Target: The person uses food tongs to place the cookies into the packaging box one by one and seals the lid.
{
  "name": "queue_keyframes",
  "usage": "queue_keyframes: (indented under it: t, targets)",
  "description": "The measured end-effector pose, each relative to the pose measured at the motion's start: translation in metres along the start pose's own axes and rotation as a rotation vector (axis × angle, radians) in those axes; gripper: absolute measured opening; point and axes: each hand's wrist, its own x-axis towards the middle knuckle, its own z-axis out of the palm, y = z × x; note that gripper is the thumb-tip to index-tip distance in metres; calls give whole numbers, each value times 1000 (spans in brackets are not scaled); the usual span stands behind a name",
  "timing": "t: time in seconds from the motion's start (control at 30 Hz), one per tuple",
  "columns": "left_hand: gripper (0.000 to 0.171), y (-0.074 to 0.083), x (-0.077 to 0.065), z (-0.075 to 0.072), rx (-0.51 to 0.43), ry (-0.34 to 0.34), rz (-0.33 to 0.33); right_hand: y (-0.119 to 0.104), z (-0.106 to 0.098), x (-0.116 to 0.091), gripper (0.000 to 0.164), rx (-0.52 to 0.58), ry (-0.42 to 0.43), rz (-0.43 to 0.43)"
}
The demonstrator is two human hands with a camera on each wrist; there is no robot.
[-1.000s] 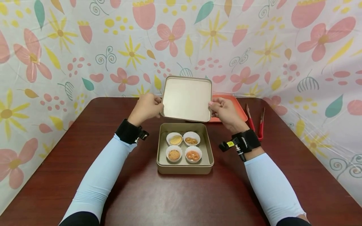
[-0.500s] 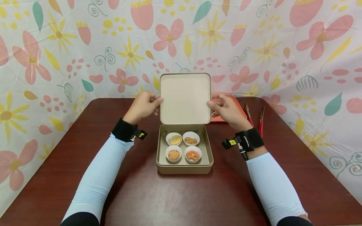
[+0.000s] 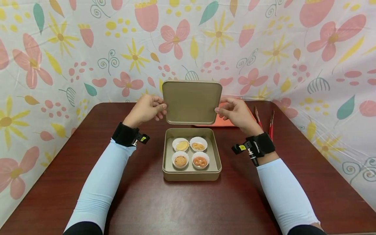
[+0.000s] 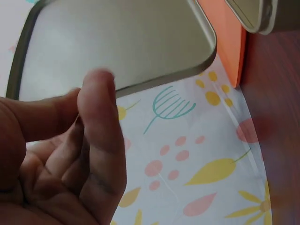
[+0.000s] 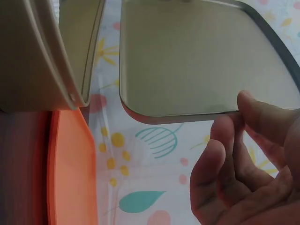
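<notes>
A rectangular gold-coloured tin lid (image 3: 192,102) is held up just behind the tin, tilted, apart from it. My left hand (image 3: 147,109) pinches its left edge between thumb and fingers. At the opposite edge my right hand (image 3: 236,112) pinches the rim the same way. The lid's inside (image 4: 131,42) faces the left wrist view, and its edge (image 5: 178,117) shows in the right wrist view. Below stands the uncovered tin (image 3: 192,176) with several paper cups in it, holding a yellow biscuit (image 3: 182,145), light brown snacks (image 3: 198,146), a round cookie (image 3: 180,161) and pretzels (image 3: 200,162).
An orange tray (image 3: 226,121) lies at the back, partly hidden by the lid and right hand. Red-handled tongs (image 3: 271,125) rest to its right near the table's edge. A flowered cloth (image 3: 117,49) hangs behind the brown table (image 3: 188,209).
The lid tipped upright onto the tin's back edge, then rose slightly off it and tilted so its darker inner face shows. Both hands keep their hold. The tin has stayed put.
</notes>
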Motion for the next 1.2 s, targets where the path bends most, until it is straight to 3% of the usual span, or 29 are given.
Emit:
queue_keyframes:
  t: [0.17, 0.27, 0.57, 0.63, 0.73, 0.93, 1.1, 1.2]
  targets:
    - [23, -5, 1, -3, -56, -128, -50, -5, 0, -1, 39, 65, -32, 68]
    - [22, -7, 2, -4, -86, -161, -69, -7, -1, -1, 41, 81, -44, 98]
    - [13, -13, 4, -8, -164, -222, -12, -6, -5, -4, 44, 74, -113, 86]
    - [13, -15, 4, -9, -197, -218, -14, -6, -6, -5, 42, 76, -120, 91]
    - [13, -15, 5, -9, -252, -195, -41, -7, -6, -5, 26, 75, -131, 96]
    - [21, -15, 5, -5, -280, -144, -85, -5, -8, -5, 25, 16, -157, 112]
    - [24, -17, 9, 4, -233, -116, -150, -4, -6, -5, 24, 2, -282, 162]
    - [34, -20, 12, 10, -228, -107, -200, -3, -2, -5, 23, 32, -346, 226]
